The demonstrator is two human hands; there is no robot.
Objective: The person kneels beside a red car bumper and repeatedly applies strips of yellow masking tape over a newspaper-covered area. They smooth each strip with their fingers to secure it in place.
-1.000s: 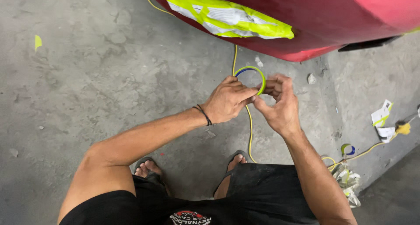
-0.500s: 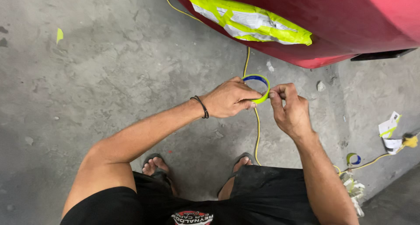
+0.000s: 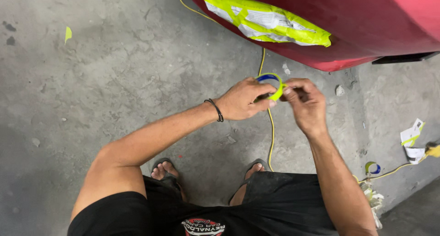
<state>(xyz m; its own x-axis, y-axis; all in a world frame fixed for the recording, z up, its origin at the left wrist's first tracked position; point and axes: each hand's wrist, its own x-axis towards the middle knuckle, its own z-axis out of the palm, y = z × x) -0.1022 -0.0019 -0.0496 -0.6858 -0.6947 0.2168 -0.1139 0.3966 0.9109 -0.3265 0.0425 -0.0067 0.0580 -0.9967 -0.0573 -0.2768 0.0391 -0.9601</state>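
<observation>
My left hand [image 3: 243, 99] grips a roll of yellow-green masking tape [image 3: 274, 83] with a blue inner ring, held in front of me above the concrete floor. My right hand [image 3: 305, 103] pinches at the roll's right edge, fingertips closed on the tape's end. A black cord bracelet sits on my left wrist. Just beyond the hands is the lower edge of a red car body [image 3: 366, 29], with a patch of paper masked by yellow-green tape [image 3: 266, 18].
A yellow cable [image 3: 271, 135] runs along the floor under my hands toward the car. A second tape roll [image 3: 372, 167], crumpled paper and tape scraps [image 3: 415, 139] lie at the right. My sandalled feet [image 3: 165, 172] are below. A tape scrap [image 3: 68, 33] lies far left.
Both hands with the roll have shifted slightly right in view. The right fingers have closed in on the roll's edge.
</observation>
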